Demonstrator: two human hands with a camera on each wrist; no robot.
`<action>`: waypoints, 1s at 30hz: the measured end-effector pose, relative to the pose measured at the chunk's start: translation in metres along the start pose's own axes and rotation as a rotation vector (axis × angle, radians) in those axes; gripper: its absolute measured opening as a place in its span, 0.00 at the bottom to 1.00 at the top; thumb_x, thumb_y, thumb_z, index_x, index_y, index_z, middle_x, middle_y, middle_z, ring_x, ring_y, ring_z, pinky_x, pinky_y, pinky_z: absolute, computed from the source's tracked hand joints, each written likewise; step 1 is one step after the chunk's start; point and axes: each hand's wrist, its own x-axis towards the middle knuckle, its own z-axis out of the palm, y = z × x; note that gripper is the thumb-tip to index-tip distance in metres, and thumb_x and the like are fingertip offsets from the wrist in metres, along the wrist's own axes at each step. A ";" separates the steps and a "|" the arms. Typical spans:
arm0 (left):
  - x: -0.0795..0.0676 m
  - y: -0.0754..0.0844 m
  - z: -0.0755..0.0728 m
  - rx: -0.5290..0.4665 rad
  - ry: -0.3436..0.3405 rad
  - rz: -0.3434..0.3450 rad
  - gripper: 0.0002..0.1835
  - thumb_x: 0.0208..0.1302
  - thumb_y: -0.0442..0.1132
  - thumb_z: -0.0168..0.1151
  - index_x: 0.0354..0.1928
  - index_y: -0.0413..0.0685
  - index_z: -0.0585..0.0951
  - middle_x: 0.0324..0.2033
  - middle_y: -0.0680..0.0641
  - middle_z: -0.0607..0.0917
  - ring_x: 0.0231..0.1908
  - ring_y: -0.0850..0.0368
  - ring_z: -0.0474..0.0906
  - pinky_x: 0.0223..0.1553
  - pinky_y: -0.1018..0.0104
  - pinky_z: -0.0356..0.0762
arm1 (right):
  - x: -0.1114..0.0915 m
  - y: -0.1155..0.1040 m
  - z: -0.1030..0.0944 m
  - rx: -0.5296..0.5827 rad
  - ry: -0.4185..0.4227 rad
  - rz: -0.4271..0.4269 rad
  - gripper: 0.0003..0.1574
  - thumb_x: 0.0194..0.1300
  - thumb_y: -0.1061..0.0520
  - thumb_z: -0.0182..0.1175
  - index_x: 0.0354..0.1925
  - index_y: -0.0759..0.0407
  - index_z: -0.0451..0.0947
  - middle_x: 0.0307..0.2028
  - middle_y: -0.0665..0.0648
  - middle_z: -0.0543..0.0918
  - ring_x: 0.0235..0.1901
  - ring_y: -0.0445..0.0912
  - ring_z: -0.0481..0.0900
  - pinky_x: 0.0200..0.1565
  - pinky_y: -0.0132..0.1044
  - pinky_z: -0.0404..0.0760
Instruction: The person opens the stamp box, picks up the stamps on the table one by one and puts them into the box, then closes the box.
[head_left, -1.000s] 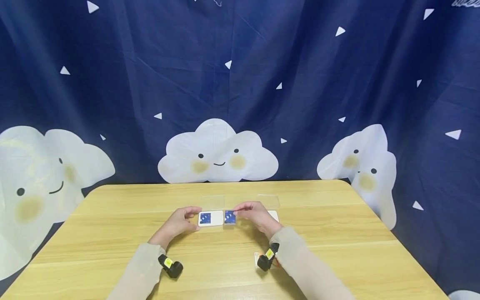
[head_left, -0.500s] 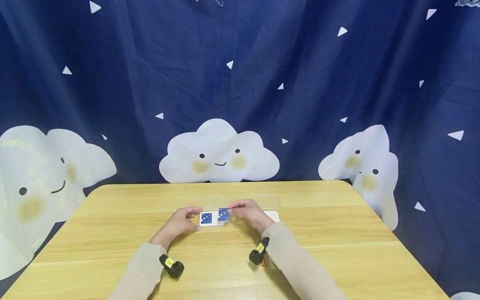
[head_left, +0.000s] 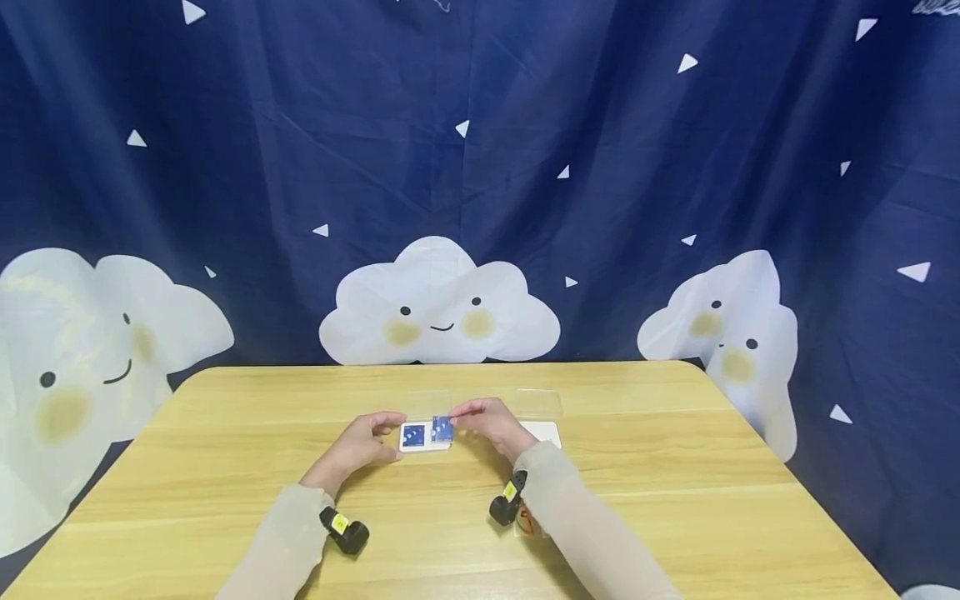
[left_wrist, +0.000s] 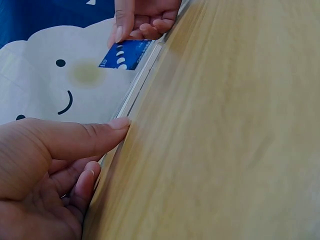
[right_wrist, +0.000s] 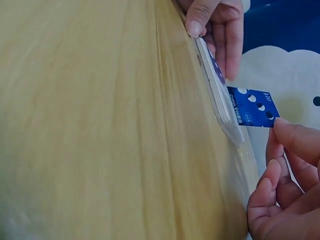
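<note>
A flat white case [head_left: 428,447] lies on the table, its left half bearing a blue stamp [head_left: 414,435] printed with moon phases. My left hand [head_left: 363,446] grips the case's left end, with the thumb [left_wrist: 117,125] on the near edge and fingers at the far edge. Between thumb and finger, my right hand [head_left: 491,421] pinches a second blue stamp [right_wrist: 255,106] by its upper right corner. That stamp is tilted up over the right half of the case, its lower edge close to the white surface.
Another white case [head_left: 545,432] lies to the right, partly behind my right hand. Clear lids [head_left: 538,403] stand out behind both cases. Under my right forearm is a small clear packet with something orange-red [head_left: 527,522]. A dark blue cloud-print curtain [head_left: 480,183] hangs behind the table.
My right hand has moved left with its stamp, from beside the case to above its right half, uncovering more of the second case. The left hand has stayed on the case.
</note>
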 end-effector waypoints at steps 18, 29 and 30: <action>0.000 0.002 0.000 0.012 0.006 -0.017 0.33 0.40 0.23 0.70 0.55 0.41 0.78 0.55 0.40 0.78 0.54 0.45 0.70 0.58 0.47 0.66 | 0.004 -0.004 0.017 -0.111 0.111 -0.012 0.08 0.50 0.70 0.64 0.33 0.68 0.83 0.30 0.60 0.85 0.24 0.43 0.72 0.26 0.30 0.70; 0.000 0.000 -0.001 0.024 -0.004 0.021 0.32 0.40 0.23 0.71 0.55 0.39 0.78 0.54 0.39 0.79 0.52 0.45 0.70 0.56 0.49 0.68 | 0.000 -0.005 0.022 -0.115 0.152 0.003 0.06 0.51 0.70 0.64 0.32 0.68 0.83 0.28 0.57 0.84 0.24 0.43 0.71 0.27 0.30 0.69; 0.000 0.000 -0.001 0.025 -0.003 0.021 0.32 0.40 0.23 0.70 0.54 0.39 0.78 0.54 0.39 0.79 0.52 0.45 0.70 0.56 0.49 0.68 | 0.000 -0.005 0.023 -0.115 0.156 0.001 0.06 0.51 0.70 0.64 0.32 0.68 0.83 0.28 0.58 0.84 0.25 0.42 0.71 0.27 0.30 0.69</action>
